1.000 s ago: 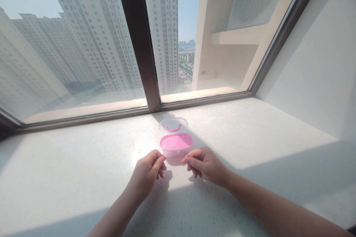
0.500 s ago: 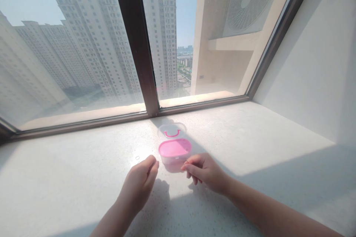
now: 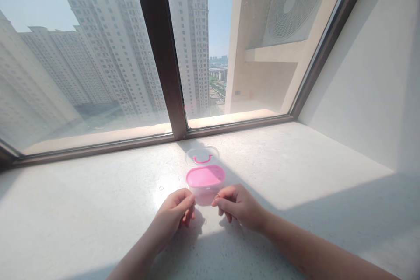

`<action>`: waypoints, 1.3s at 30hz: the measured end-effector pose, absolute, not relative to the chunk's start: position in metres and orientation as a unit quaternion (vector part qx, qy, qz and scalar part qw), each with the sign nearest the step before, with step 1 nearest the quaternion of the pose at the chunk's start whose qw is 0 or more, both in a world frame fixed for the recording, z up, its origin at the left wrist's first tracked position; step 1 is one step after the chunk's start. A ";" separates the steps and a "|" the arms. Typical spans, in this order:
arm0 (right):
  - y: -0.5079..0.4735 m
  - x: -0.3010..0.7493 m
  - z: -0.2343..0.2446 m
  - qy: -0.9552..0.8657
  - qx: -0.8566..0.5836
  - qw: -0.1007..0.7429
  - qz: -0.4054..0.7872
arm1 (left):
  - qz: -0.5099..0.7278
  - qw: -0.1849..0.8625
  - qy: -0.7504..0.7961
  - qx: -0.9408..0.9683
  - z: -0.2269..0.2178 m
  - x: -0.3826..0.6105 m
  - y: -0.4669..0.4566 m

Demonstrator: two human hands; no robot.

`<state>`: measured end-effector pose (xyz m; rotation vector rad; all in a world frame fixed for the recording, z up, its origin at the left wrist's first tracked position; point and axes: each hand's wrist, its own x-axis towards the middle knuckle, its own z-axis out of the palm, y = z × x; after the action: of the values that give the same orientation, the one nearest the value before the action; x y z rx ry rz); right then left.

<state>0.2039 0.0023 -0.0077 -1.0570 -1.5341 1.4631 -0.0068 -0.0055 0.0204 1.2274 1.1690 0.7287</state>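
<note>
A small oval box [image 3: 200, 195] with clear sides and a pink top tray [image 3: 203, 176] stands on the white sill. A small ring-shaped thing [image 3: 219, 178] lies at the tray's right end. My right hand [image 3: 236, 204], at the box's front right, pinches a thin ring [image 3: 216, 196] between thumb and forefinger. My left hand [image 3: 177, 210] is closed in a pinch at the front left; what its fingertips hold is too small to make out. Another thin ring [image 3: 161, 188] lies on the sill left of the box.
Behind the box is a clear oval lid [image 3: 201, 151] with a pink handle [image 3: 202, 160]. The dark window frame [image 3: 179, 127] borders the sill at the back. A white wall [image 3: 361, 96] rises on the right.
My left hand has moved right, closer to my right hand, and turned so that its thumb and curled fingers show. My right hand has hardly moved and still pinches the ring.
</note>
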 end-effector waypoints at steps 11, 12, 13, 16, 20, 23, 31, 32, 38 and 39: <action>0.002 0.204 -0.004 -0.601 -0.419 0.378 0.566 | 0.343 0.637 0.475 0.500 0.020 -0.008 -0.005; 0.002 0.203 -0.003 -0.602 -0.418 0.378 0.565 | 0.347 0.635 0.474 0.502 0.020 -0.008 -0.005; 0.002 0.203 -0.002 -0.604 -0.416 0.379 0.564 | 0.351 0.630 0.473 0.505 0.021 -0.008 -0.005; 0.002 0.203 0.000 -0.609 -0.411 0.382 0.560 | 0.359 0.619 0.471 0.515 0.022 -0.008 -0.004; 0.002 0.204 -0.001 -0.615 -0.409 0.384 0.554 | 0.358 0.611 0.478 0.520 0.024 -0.009 -0.004; 0.001 0.204 -0.002 -0.615 -0.411 0.385 0.552 | 0.359 0.597 0.487 0.526 0.025 -0.010 -0.005; 0.002 0.204 -0.002 -0.615 -0.417 0.384 0.548 | 0.380 0.558 0.507 0.536 0.027 -0.011 -0.004; 0.002 0.204 -0.002 -0.616 -0.417 0.383 0.547 | 0.380 0.557 0.507 0.537 0.027 -0.011 -0.003; 0.002 0.205 -0.002 -0.618 -0.415 0.382 0.548 | 0.384 0.556 0.504 0.537 0.027 -0.010 -0.003; 0.002 0.205 -0.002 -0.618 -0.415 0.381 0.548 | 0.385 0.556 0.504 0.537 0.027 -0.010 -0.003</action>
<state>0.2046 0.0024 -0.0020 -1.0591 -1.5778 1.3989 -0.0101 -0.0034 0.0268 1.2688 1.1893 0.9088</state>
